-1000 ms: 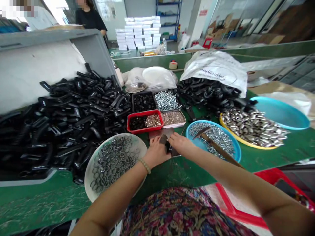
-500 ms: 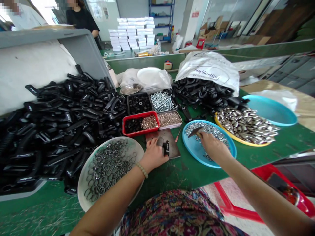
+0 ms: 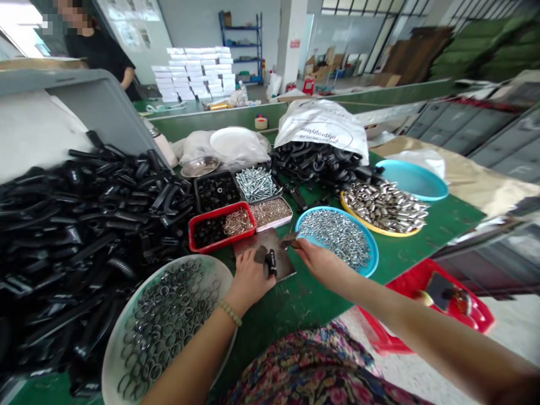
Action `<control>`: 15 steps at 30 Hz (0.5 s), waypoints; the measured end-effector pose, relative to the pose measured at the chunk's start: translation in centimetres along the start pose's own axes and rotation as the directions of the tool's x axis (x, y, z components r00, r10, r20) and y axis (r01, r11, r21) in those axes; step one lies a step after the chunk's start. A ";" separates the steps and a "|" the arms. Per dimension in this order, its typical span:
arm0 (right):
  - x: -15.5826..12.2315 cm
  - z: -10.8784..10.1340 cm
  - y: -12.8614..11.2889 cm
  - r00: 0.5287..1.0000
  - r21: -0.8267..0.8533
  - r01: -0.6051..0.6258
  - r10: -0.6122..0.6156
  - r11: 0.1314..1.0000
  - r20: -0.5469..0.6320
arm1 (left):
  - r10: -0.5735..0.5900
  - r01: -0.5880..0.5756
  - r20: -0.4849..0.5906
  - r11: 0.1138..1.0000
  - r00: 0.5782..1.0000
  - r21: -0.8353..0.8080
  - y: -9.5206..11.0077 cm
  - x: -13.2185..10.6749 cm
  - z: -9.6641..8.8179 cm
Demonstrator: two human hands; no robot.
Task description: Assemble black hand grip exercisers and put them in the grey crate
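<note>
Blue plastic tray [image 3: 370, 247] heaped with silver nuts [image 3: 335, 239]

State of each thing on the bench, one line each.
left hand: closed on a small black part, over the plate
dark metal plate: flat on the bench
right hand: raised, pinching a small dark piece
blue tray: filled with nuts
yellow tray: heaped with metal sleeves
white basin: filled with metal rings
white sack: tipped, black parts spilling out
grey crate: tilted, black parts heaped at it
</note>
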State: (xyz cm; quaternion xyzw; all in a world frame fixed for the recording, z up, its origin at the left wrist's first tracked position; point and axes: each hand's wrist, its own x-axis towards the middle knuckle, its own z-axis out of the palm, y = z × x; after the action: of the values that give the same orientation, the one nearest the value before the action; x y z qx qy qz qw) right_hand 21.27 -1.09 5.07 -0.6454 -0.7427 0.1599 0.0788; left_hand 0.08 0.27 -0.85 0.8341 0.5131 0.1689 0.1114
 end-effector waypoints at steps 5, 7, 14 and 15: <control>-1.1 -0.7 2.8 0.981 0.043 -0.175 0.178 0.984 -0.078 | -0.008 0.008 0.009 1.000 1.000 0.006 -0.2 0.2 0.2; -1.3 -0.8 1.9 0.992 0.155 -0.095 0.107 0.983 -0.073 | -0.031 0.031 0.006 0.999 1.000 -0.012 -0.1 0.2 0.3; -0.1 -0.5 -3.0 0.989 0.187 0.143 -0.150 0.972 0.020 | -0.016 0.015 -0.030 0.999 0.999 -0.049 -0.1 0.1 0.3; 0.1 -0.4 -3.0 0.988 0.150 0.142 -0.150 0.978 0.040 | -0.016 0.015 -0.036 0.999 0.999 -0.045 0.0 0.0 0.2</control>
State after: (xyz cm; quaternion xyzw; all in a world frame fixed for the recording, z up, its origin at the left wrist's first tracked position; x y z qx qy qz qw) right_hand 18.56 -1.32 6.47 -0.5774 -0.7760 0.2243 0.1188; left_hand 0.12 0.30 -1.03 0.8243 0.5176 0.1945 0.1218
